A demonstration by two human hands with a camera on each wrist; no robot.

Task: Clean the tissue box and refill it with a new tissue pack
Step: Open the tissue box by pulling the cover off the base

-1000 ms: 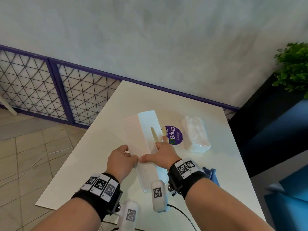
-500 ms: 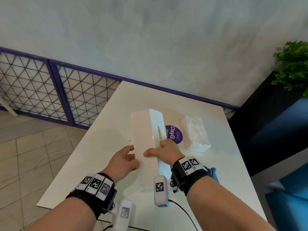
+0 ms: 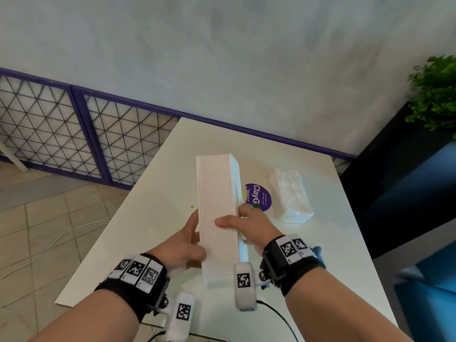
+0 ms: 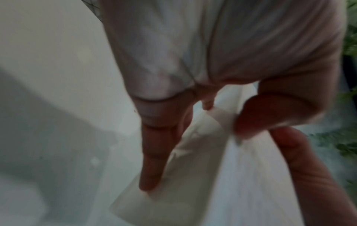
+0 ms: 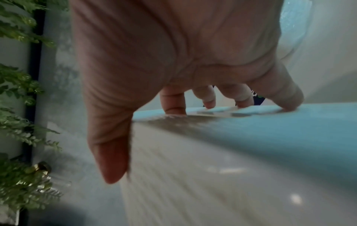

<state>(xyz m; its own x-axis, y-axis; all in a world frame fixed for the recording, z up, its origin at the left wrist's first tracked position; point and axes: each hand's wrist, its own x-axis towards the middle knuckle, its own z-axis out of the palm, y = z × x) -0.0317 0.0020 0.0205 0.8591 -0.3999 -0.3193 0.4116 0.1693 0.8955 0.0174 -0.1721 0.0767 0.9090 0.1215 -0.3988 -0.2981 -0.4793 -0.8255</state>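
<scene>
I hold the white textured tissue box (image 3: 217,193) tipped on its long edge above the table (image 3: 320,255), its slotted face turned right. My left hand (image 3: 190,243) grips the near left side; in the left wrist view its index finger (image 4: 154,152) lies along the box (image 4: 193,191) with the thumb pressed on the textured face. My right hand (image 3: 249,223) clamps the box too, thumb (image 5: 110,152) across the textured face, fingers on the slotted face. The new tissue pack (image 3: 291,196) in clear wrap lies to the right.
A round purple ClayGo sticker (image 3: 261,197) sits on the table between box and pack. Something blue (image 3: 319,250) shows behind my right wrist. A purple mesh fence (image 3: 74,134) stands at left, a dark planter with a green plant (image 3: 436,95) at right.
The box has been rolled from lying slot-up onto its long edge, so the textured side faces me. Both hands shifted with it, the left sliding down its left side.
</scene>
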